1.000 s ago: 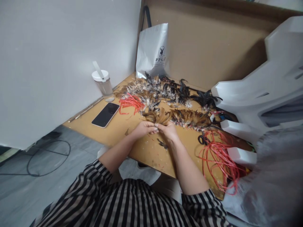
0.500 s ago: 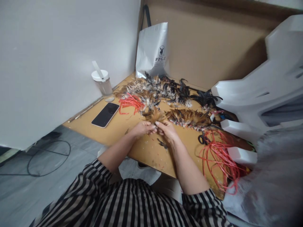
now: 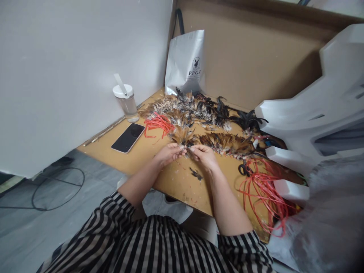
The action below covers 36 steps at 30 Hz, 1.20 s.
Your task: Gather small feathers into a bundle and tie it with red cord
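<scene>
My left hand [image 3: 170,153] pinches the base of a small bunch of brown feathers [image 3: 182,135], whose tips fan away from me. Close by on its right, my right hand [image 3: 205,156] has thumb and forefinger pressed together. A thin pale strand [image 3: 187,148] seems to run between the two sets of fingertips; it is too fine to make out well. Beyond my right hand lies a row of brown feather bunches [image 3: 227,143] with red ties along its lower edge. Loose dark feathers [image 3: 196,174] are on the table below my hands.
Behind lies a larger feather heap [image 3: 196,106], with red strips [image 3: 158,124] beside it. A phone [image 3: 128,138], a lidded cup [image 3: 127,104] and a silver bag [image 3: 184,62] stand left and back. Scissors [image 3: 243,169] and red strands [image 3: 265,193] lie right, near white foam [image 3: 292,117].
My hands have drawn slightly apart, the right moving rightward, and the thin strand now shows between them. The feather bunch is more visible above my left hand. The view has shifted slightly.
</scene>
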Available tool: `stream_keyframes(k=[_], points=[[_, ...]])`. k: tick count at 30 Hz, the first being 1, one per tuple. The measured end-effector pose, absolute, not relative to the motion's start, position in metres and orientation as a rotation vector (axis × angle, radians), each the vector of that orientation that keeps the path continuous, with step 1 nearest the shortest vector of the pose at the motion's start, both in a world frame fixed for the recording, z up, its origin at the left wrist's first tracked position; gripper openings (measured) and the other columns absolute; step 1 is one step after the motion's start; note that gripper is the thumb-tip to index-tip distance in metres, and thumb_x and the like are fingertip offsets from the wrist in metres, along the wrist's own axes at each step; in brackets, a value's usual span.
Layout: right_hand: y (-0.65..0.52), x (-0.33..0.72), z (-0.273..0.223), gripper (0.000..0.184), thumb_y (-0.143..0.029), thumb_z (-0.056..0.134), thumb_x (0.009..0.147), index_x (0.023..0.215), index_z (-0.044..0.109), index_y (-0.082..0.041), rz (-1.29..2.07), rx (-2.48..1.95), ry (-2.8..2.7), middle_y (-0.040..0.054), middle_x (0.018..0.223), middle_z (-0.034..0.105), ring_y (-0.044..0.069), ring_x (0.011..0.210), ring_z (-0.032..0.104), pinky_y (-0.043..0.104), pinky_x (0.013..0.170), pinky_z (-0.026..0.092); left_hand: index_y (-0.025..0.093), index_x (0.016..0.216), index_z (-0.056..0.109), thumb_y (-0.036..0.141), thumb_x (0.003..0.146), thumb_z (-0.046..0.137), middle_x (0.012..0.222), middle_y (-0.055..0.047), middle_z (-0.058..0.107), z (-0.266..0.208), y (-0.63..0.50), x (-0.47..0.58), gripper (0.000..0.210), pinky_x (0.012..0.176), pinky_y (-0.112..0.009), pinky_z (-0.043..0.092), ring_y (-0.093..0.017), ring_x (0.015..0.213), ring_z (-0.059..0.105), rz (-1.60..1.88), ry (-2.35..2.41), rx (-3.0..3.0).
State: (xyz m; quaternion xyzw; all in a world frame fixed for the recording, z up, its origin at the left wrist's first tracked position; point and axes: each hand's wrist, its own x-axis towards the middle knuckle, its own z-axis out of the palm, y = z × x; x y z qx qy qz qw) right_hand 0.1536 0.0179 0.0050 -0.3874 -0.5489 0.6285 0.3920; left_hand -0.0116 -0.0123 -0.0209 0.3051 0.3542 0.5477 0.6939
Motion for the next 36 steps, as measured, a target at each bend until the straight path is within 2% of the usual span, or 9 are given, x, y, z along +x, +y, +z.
stream_keyframes(k=[3,8,16,25,29,32,36], points=[[0.019,0.16,0.01,0.023,-0.039,0.068,0.063,0.07,0.066,-0.016,1.428,-1.042,-1.569,-0.0037,0.047,0.05,0.007,0.043,0.037,0.023,0.045,0.027,0.008,0.079,0.063,0.025,0.069,0.068,0.074,-0.007,0.067,-0.02,-0.013,-0.011,0.02,0.053,-0.016,0.042,-0.007,0.059,0.059,1.219,0.852,0.724],[0.017,0.167,0.02,0.016,-0.033,0.061,0.07,0.067,0.067,-0.018,0.964,-1.0,-2.032,0.0022,0.066,0.059,0.013,0.061,0.05,0.026,0.058,0.037,0.008,0.079,0.063,0.037,0.065,0.07,0.085,-0.013,0.068,-0.024,-0.013,-0.01,0.033,0.054,-0.02,0.044,-0.013,0.065,0.063,1.112,0.972,0.892],[0.013,0.162,0.017,0.011,-0.024,0.058,0.07,0.063,0.063,-0.018,0.661,-1.04,-2.163,0.0016,0.064,0.056,0.013,0.063,0.049,0.025,0.059,0.037,0.008,0.071,0.063,0.04,0.06,0.072,0.076,-0.01,0.067,-0.026,-0.013,-0.008,0.036,0.054,-0.022,0.045,-0.012,0.061,0.061,1.026,0.952,0.946],[0.015,0.156,0.007,0.012,-0.028,0.061,0.067,0.063,0.059,-0.017,0.76,-1.067,-1.945,0.0013,0.067,0.055,0.012,0.059,0.047,0.025,0.057,0.037,0.008,0.062,0.058,0.036,0.057,0.075,0.057,-0.002,0.058,-0.024,-0.016,-0.004,0.033,0.047,-0.018,0.038,-0.005,0.046,0.051,1.089,0.931,0.84],[0.02,0.155,0.005,0.024,-0.035,0.065,0.065,0.079,0.059,-0.017,1.004,-1.106,-1.637,-0.0005,0.064,0.055,0.01,0.054,0.044,0.023,0.051,0.036,0.008,0.062,0.058,0.032,0.059,0.075,0.056,-0.001,0.057,-0.02,-0.015,-0.005,0.029,0.046,-0.016,0.036,-0.003,0.046,0.048,1.133,0.899,0.763],[0.023,0.156,0.006,0.032,-0.038,0.067,0.063,0.086,0.058,-0.018,1.027,-1.086,-1.38,-0.0003,0.069,0.057,0.01,0.056,0.046,0.022,0.054,0.038,0.008,0.064,0.058,0.027,0.062,0.073,0.058,0.0,0.057,-0.02,-0.012,-0.006,0.024,0.048,-0.015,0.037,-0.003,0.048,0.048,1.222,0.892,0.671],[0.023,0.153,0.0,0.029,-0.043,0.068,0.062,0.067,0.059,-0.016,1.155,-1.133,-1.405,-0.0014,0.056,0.054,0.009,0.048,0.042,0.023,0.048,0.033,0.008,0.065,0.058,0.023,0.064,0.072,0.059,-0.001,0.058,-0.022,-0.01,-0.007,0.02,0.049,-0.015,0.039,-0.003,0.049,0.05,1.29,0.895,0.619]])
